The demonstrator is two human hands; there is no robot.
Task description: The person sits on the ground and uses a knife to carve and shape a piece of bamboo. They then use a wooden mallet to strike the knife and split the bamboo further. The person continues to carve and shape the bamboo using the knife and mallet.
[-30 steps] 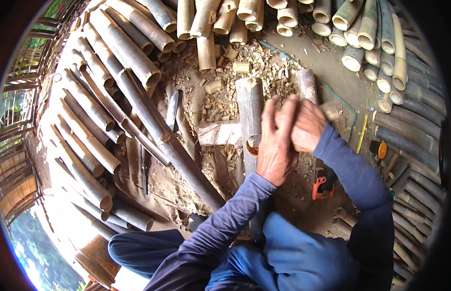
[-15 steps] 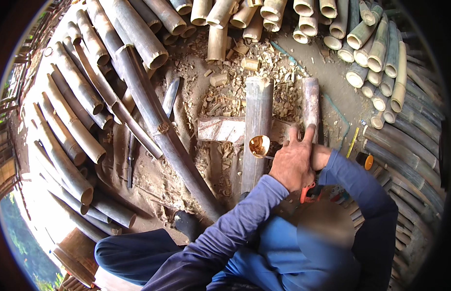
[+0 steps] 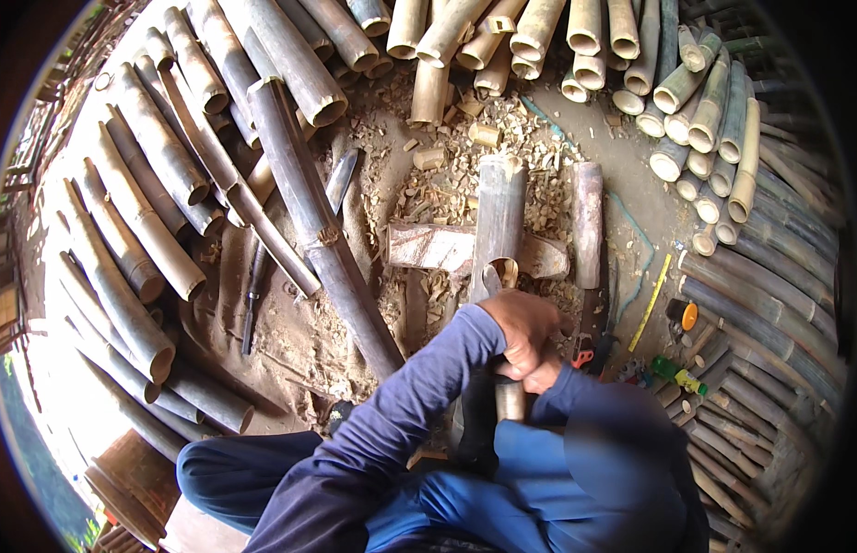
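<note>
Brown dirt floor (image 3: 622, 157), strewn with pale wood chips (image 3: 539, 138). Wood block (image 3: 428, 247) lying crosswise among chips. Left of it, knife (image 3: 342, 180). Right, yellow tape measure (image 3: 650, 302), green bottle (image 3: 665, 369).

We can't read any words, numbers or signs here. At the right of the frame, a thin yellow strip (image 3: 650, 304) lies on the ground. It looks like a measuring tape to us, but any marks on it are too small for us to read. A bit lower, still on the right, we see a green thing shaped like a bottle (image 3: 665, 368). It has a yellow label (image 3: 688, 381) on its side, and whatever is on that is too tiny and blurry for us to make out.
</note>
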